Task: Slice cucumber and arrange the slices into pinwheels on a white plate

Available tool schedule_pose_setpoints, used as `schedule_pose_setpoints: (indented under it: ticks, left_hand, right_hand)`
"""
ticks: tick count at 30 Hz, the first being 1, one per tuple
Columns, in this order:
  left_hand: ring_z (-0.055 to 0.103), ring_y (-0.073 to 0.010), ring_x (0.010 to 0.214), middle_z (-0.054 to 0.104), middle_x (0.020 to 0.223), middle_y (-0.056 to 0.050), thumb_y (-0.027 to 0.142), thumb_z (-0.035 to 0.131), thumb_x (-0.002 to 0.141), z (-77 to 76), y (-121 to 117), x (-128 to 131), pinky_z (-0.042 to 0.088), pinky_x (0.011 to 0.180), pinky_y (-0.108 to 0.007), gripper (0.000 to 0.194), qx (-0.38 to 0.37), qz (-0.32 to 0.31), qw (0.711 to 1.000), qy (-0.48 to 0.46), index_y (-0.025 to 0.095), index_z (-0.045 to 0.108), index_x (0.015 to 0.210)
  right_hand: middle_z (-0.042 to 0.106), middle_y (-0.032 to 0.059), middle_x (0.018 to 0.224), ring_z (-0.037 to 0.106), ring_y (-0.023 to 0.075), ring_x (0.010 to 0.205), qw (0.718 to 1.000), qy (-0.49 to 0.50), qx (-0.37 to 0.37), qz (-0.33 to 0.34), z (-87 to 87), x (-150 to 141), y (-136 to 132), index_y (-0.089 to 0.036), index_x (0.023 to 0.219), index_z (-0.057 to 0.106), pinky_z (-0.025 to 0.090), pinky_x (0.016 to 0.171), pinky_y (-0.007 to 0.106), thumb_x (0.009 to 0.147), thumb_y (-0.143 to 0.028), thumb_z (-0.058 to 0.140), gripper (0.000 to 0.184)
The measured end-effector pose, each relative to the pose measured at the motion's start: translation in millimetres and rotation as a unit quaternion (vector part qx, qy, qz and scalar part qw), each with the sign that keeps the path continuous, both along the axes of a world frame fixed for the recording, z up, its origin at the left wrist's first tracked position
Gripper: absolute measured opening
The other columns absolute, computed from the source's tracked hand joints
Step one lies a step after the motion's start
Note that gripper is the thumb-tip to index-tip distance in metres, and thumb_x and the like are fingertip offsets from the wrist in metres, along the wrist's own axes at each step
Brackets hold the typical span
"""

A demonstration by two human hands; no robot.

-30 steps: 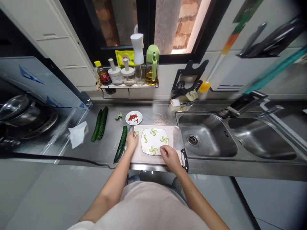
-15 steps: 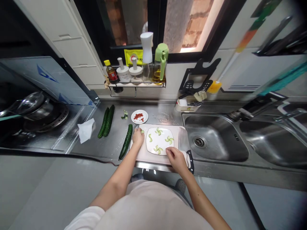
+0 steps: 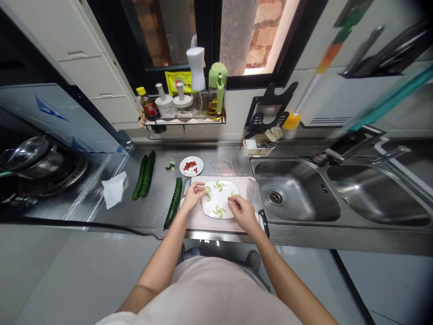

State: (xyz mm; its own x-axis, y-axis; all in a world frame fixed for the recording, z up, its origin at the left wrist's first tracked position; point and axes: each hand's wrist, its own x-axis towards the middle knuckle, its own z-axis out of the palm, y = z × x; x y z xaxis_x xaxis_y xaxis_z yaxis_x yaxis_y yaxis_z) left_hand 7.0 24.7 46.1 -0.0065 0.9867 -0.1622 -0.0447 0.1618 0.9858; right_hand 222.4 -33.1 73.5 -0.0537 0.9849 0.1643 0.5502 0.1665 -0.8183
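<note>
My left hand [image 3: 193, 196] is at the left edge of a white squarish plate [image 3: 218, 200]. Its thumb and fingertips pinch a thin pale-green cucumber slice [image 3: 207, 190]. Over the plate's right side hovers my right hand [image 3: 242, 212], fingers drawn together; whatever is between them is too small to make out. Cucumber slices lie in small pinwheels on the plate, one at the top [image 3: 219, 185] and one at the bottom [image 3: 219, 211]. Another at the right is partly covered by my right hand. Under the plate lies a pale cutting board [image 3: 203, 223].
A whole cucumber [image 3: 173, 203] lies left of the board, two more cucumbers [image 3: 145, 175] farther left. Behind are a small plate of red pieces [image 3: 191, 166] and cucumber scraps [image 3: 170, 164]. A knife handle [image 3: 264, 222] sits at the board's right, beside the sink [image 3: 297, 194].
My left hand has come from the board's left side to the plate's left edge with a cucumber slice. My right hand has moved up and inward over the plate. The view has shifted slightly.
</note>
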Motion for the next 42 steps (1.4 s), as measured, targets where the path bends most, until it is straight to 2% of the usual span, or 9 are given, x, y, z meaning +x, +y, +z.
schedule_pose_setpoints:
  ticks: [6, 10, 12, 15, 18, 20, 27, 34, 42]
  left_hand:
    - [0.055, -0.0084, 0.067, 0.058, 0.076, 0.002, 0.033, 0.076, 0.067, 46.8, -20, 16, 0.041, 0.066, -0.021, 0.046, 0.035, -0.090, 0.995, -0.005, 0.017, 0.056, 0.105]
    - [0.055, -0.0083, 0.068, 0.057, 0.074, 0.002, 0.034, 0.077, 0.067, 59.5, -26, 23, 0.040, 0.065, -0.020, 0.046, 0.049, -0.100, 0.994, -0.017, 0.017, 0.056, 0.104]
    - [0.055, -0.0080, 0.068, 0.058, 0.075, 0.002, 0.036, 0.079, 0.065, 60.4, -28, 24, 0.040, 0.062, -0.018, 0.050, 0.024, -0.082, 0.996, -0.036, 0.017, 0.056, 0.106]
    - [0.055, -0.0083, 0.065, 0.062, 0.079, -0.001, 0.049, 0.070, 0.072, 59.5, -32, 22, 0.035, 0.051, -0.016, 0.053, -0.081, -0.081, 0.987, -0.113, 0.019, 0.056, 0.113]
    - [0.055, -0.0087, 0.060, 0.062, 0.078, -0.004, 0.058, 0.059, 0.078, 59.3, -36, 21, 0.033, 0.045, -0.015, 0.054, -0.188, -0.125, 0.943, -0.245, 0.019, 0.058, 0.114]
    - [0.056, -0.0081, 0.060, 0.062, 0.077, -0.003, 0.051, 0.064, 0.077, 59.7, -38, 22, 0.034, 0.045, -0.014, 0.049, -0.219, -0.140, 0.918, -0.300, 0.019, 0.060, 0.113]
    - [0.054, -0.0038, 0.059, 0.060, 0.082, 0.000, 0.025, 0.077, 0.069, 59.9, -38, 26, 0.035, 0.045, -0.011, 0.047, -0.213, -0.125, 0.915, -0.320, 0.022, 0.060, 0.113]
    - [0.052, -0.0045, 0.064, 0.058, 0.076, 0.002, 0.025, 0.079, 0.066, 59.2, -37, 19, 0.033, 0.049, -0.012, 0.049, -0.168, -0.119, 0.942, -0.263, 0.020, 0.062, 0.112]
    - [0.053, -0.0049, 0.064, 0.059, 0.075, 0.001, 0.027, 0.083, 0.058, 55.1, -29, 9, 0.035, 0.054, -0.015, 0.049, -0.144, -0.077, 0.968, -0.188, 0.016, 0.065, 0.103]
  right_hand:
    - [0.068, 0.0044, 0.086, 0.059, 0.0157, 0.073, 0.999, 0.043, 0.005, 0.031, 22.3, -22, 26, -0.020, 0.097, 0.066, 0.046, 0.070, 0.028, 0.083, -0.034, 0.053, 0.023]
    - [0.067, 0.0034, 0.084, 0.059, 0.0157, 0.076, 0.995, 0.079, -0.008, 0.068, 27.1, -32, 30, -0.020, 0.086, 0.064, 0.046, 0.070, 0.027, 0.082, -0.033, 0.055, 0.016]
    - [0.066, 0.0028, 0.081, 0.059, 0.0157, 0.076, 0.992, 0.110, -0.014, 0.065, 29.0, -33, 29, -0.020, 0.081, 0.063, 0.046, 0.068, 0.026, 0.082, -0.033, 0.055, 0.016]
    - [0.066, 0.0028, 0.081, 0.060, 0.0157, 0.078, 0.987, 0.150, -0.011, 0.052, 33.2, -32, 26, -0.019, 0.081, 0.063, 0.046, 0.066, 0.026, 0.083, -0.036, 0.055, 0.018]
    - [0.066, 0.0031, 0.083, 0.060, 0.0159, 0.080, 0.987, 0.151, -0.004, 0.062, 36.9, -29, 23, -0.020, 0.084, 0.064, 0.045, 0.066, 0.026, 0.084, -0.037, 0.056, 0.020]
    - [0.066, 0.0036, 0.085, 0.060, 0.0160, 0.081, 0.986, 0.146, -0.004, 0.076, 37.7, -28, 22, -0.020, 0.086, 0.066, 0.044, 0.065, 0.025, 0.084, -0.037, 0.056, 0.019]
    - [0.065, 0.0028, 0.082, 0.059, 0.0156, 0.080, 0.987, 0.136, 0.000, 0.089, 35.8, -26, 20, -0.020, 0.080, 0.064, 0.043, 0.064, 0.025, 0.084, -0.034, 0.056, 0.017]
    - [0.065, 0.0011, 0.078, 0.058, 0.0141, 0.074, 0.986, 0.142, -0.027, 0.088, 35.2, -28, 21, -0.019, 0.077, 0.062, 0.042, 0.061, 0.024, 0.081, -0.032, 0.057, 0.014]
    - [0.064, 0.0007, 0.077, 0.059, 0.0136, 0.072, 0.967, 0.195, -0.077, 0.146, 26.7, -29, 37, -0.019, 0.079, 0.061, 0.046, 0.068, 0.026, 0.080, -0.036, 0.059, 0.018]
